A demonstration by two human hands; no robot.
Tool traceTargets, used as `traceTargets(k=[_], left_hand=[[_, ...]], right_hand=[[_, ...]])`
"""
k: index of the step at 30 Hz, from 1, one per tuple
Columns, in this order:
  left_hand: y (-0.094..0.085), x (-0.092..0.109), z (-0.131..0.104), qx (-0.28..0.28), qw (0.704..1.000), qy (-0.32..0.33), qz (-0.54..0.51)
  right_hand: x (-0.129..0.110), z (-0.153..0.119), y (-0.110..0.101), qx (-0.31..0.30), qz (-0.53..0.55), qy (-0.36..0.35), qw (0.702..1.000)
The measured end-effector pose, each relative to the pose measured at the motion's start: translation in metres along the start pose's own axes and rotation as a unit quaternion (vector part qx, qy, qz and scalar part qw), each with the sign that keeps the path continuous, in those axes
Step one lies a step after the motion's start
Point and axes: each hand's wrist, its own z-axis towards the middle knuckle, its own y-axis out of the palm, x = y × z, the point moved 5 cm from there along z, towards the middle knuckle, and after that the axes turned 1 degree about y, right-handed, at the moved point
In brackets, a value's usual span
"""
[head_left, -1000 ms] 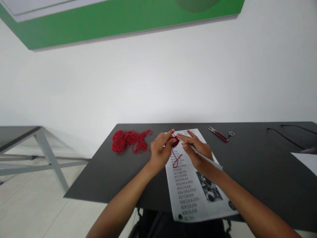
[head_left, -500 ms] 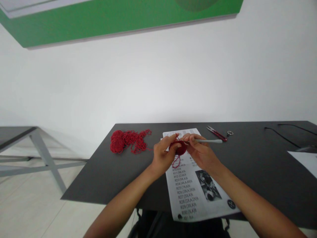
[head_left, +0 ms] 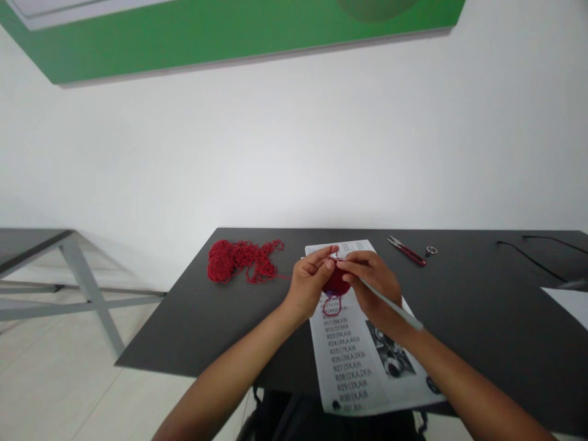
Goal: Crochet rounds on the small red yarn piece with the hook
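Head view shows two bare hands over a dark table (head_left: 206,331). The left hand (head_left: 307,285) pinches a small round red yarn piece (head_left: 337,282) with its thumb and fingers, and a bit of yarn goes up to its pointing finger. The right hand (head_left: 374,288) grips a long gray hook (head_left: 392,302) like a pencil. The hook's back end points near and right, and its tip is by the top of the red piece, too small to see well. The piece is over a white paper (head_left: 340,392) with printed letters, numbers and a dark picture. A loop of red yarn (head_left: 324,309) hangs on its near side. Far and left sits a red yarn ball (head_left: 221,263) with a curly heap (head_left: 257,260) touching it, and a thread runs from the heap toward the left hand. Right of the paper, on the far part, lie red snips (head_left: 408,251) and, just beside them, a little ring (head_left: 430,251). Farther right are two thin black rods (head_left: 535,259).
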Motion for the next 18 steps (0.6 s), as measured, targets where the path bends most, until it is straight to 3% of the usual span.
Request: traceTargets(k=[3, 6, 13, 18], left_hand=[[-0.001, 0.014, 0.001, -0.024, 0.998, 0.048, 0.045], [-0.001, 0.018, 0.0, -0.061, 0.996, 0.041, 0.056], [-0.004, 0.016, 0.002, -0.086, 0.996, -0.004, -0.009], [-0.003, 0.021, 0.003, -0.094, 0.995, -0.025, -0.032]], right_hand=[[0.001, 0.007, -0.004, -0.031, 0.1, 0.039, 0.994], [0.0, 0.012, -0.007, -0.053, 0.171, 0.047, 0.983], [-0.008, 0.018, -0.014, -0.11, 0.129, 0.018, 0.985], [-0.006, 0.017, -0.015, -0.135, 0.15, 0.056, 0.978]])
